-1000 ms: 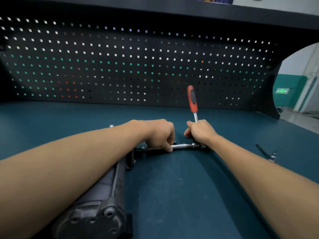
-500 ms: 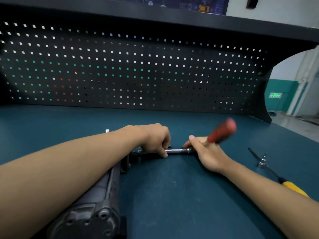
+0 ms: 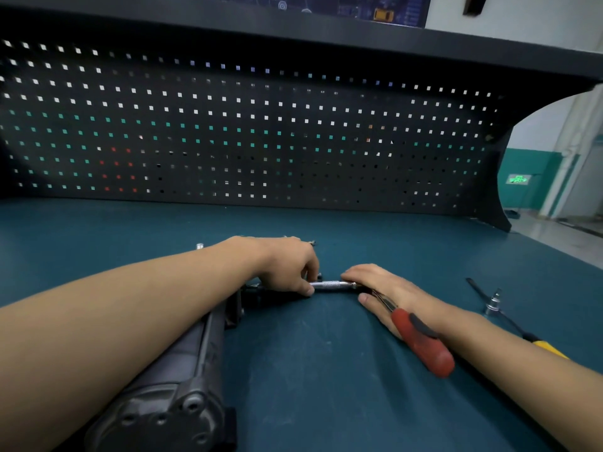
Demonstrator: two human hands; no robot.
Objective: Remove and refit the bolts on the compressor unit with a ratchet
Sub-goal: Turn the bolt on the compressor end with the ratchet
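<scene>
The dark grey compressor unit (image 3: 182,380) lies lengthwise on the blue-green bench, its far end under my left arm. A silver extension bar (image 3: 331,284) runs from that far end to the right. My left hand (image 3: 287,267) grips the bar where it meets the unit, fingers curled over it. The ratchet's red handle (image 3: 422,342) points toward me and to the right. My right hand (image 3: 388,293) lies over the ratchet head and shaft with its fingers straight. The bolt itself is hidden under my left hand.
A second tool with a yellow handle and a socket (image 3: 494,303) lies on the bench at the right. A small silver part (image 3: 199,246) stands beyond my left forearm. The black pegboard (image 3: 248,132) walls off the back; the bench's right edge opens to a room.
The ratchet handle has swung from upright, pointing at the pegboard, down to the right and toward me. My right hand followed it round. My left hand stayed on the bar.
</scene>
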